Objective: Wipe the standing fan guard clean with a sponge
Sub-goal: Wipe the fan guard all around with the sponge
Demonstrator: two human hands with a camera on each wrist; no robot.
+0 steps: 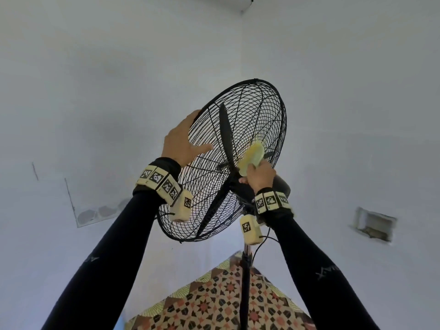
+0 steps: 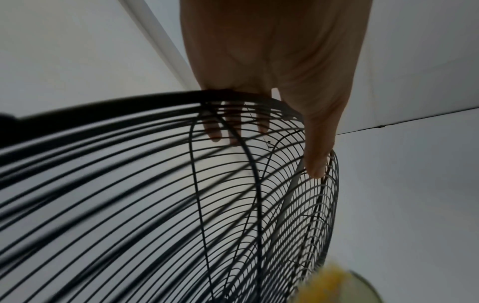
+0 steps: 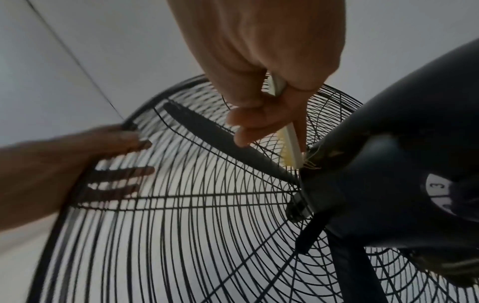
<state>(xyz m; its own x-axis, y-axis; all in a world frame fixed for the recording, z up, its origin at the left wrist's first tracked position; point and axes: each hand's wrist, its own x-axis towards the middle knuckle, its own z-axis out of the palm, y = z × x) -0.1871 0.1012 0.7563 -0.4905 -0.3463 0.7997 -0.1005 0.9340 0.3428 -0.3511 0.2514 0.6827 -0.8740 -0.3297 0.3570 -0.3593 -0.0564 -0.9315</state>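
Two hands are up on the black wire fan guard [image 1: 252,120], which sits tilted on its pole [image 1: 245,277] in front of a pale wall corner. At about ten o'clock on the guard's rim, the left hand [image 1: 182,141] grips the edge: the left wrist view shows its thumb [image 2: 317,147] stretched along one face of the mesh while the other fingers [image 2: 215,131] wrap over the rim and lie spread against the opposite face, seen through the wires. Close to the hub, at roughly two o'clock from the centre, the right hand [image 1: 259,175] pinches a yellow sponge [image 1: 252,156] between thumb and curled fingers, its far end lying against the wires just beside the dark motor housing [image 3: 394,147]. In the right wrist view the sponge [image 3: 291,147] shows as a pale strip running down from the fingers toward the hub, next to a dark blade [image 3: 217,137] inside the cage. Both arms wear dark sleeves [image 1: 114,246] with marker-tagged wristbands [image 1: 162,184]. Patterned fabric [image 1: 214,298] lies at six o'clock, below the fan.
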